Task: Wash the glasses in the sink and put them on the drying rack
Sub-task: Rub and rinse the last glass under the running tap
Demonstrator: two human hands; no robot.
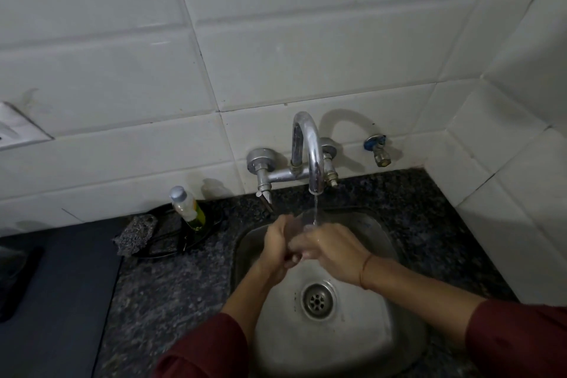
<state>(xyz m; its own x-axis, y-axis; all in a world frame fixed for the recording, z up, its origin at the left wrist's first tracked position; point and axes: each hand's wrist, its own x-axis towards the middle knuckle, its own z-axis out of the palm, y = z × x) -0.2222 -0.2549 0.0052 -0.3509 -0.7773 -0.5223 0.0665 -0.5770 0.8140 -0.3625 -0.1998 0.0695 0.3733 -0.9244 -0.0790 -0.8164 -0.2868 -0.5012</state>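
Note:
Over the steel sink (362, 344) both my hands meet around a clear glass (302, 225), which is hard to make out. My left hand (277, 244) grips it from the left, fingers curled round its side. My right hand (329, 247) holds it from the right, its fingers wrapped toward the left hand. A thin stream of water runs from the chrome tap (310, 150) onto the glass between the hands. Most of the glass is hidden by my fingers.
A small bottle of yellow-green dish soap (187, 209) stands in a black wire holder left of the sink, with a grey scouring pad (136, 235) beside it. The drain (317, 301) lies below my hands. A dark mat (58, 285) covers the counter at the left. Tiled walls close the back and right.

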